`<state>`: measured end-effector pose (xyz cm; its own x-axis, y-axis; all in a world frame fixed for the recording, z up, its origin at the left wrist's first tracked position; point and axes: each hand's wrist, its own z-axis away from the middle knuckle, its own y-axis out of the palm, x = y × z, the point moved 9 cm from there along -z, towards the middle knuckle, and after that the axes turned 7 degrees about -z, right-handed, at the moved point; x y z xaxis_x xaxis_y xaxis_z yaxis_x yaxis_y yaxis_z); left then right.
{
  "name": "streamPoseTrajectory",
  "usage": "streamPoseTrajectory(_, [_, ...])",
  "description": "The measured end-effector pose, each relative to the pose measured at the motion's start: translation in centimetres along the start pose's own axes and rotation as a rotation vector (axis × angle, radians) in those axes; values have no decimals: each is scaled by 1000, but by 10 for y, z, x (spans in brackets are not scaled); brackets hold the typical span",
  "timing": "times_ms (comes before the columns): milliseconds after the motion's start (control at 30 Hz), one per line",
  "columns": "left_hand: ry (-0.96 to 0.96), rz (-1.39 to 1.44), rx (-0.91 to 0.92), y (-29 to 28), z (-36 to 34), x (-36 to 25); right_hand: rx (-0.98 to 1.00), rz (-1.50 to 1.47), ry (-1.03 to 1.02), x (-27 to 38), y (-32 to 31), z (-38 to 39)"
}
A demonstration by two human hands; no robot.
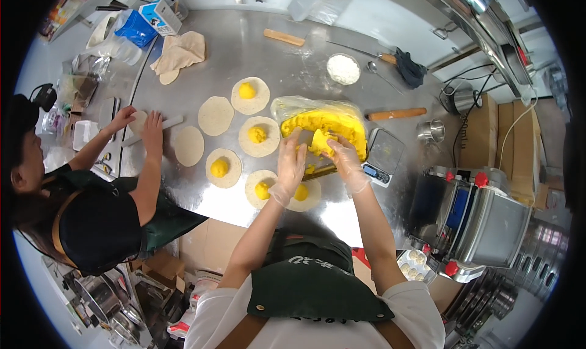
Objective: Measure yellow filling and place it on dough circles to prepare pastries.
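Over a plastic-lined tray of yellow filling (348, 117), my right hand (350, 166), in a clear glove, grips a soft lump of yellow filling (321, 142). My left hand (289, 166), also gloved, is beside the lump with its fingers curled; a bit of yellow shows between thumb and fingers. Left of the tray lie several flat dough rounds with filling balls, among them a filled dough round (249, 142). Two rounds near my left forearm are partly covered by the glove. Farther left are a plain dough round (215, 124) and another plain round (189, 146).
At left, a co-worker's hands (152, 129) work by a pale rolling pin (171, 122) and dough. Right of the tray are a digital scale (386, 150) and a wooden rolling pin (397, 114). Behind it stands a bowl of white powder (343, 69); a wood-handled scraper (284, 37) lies farther back.
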<state>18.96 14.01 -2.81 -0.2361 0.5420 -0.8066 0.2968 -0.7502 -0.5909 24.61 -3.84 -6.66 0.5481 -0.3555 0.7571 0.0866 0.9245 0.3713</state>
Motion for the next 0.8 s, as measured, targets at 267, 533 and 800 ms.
streamPoseTrajectory(267, [-500, 867, 298, 63, -8, -23, 252, -335, 189, 4, 20, 44])
streamPoseTrajectory(533, [-757, 1394, 518, 103, 19, -24, -64, 803, -750, 63, 39, 59])
streamPoseTrajectory(800, [-767, 1395, 481, 107, 25, -11, -162, 508, -681, 33, 24, 26])
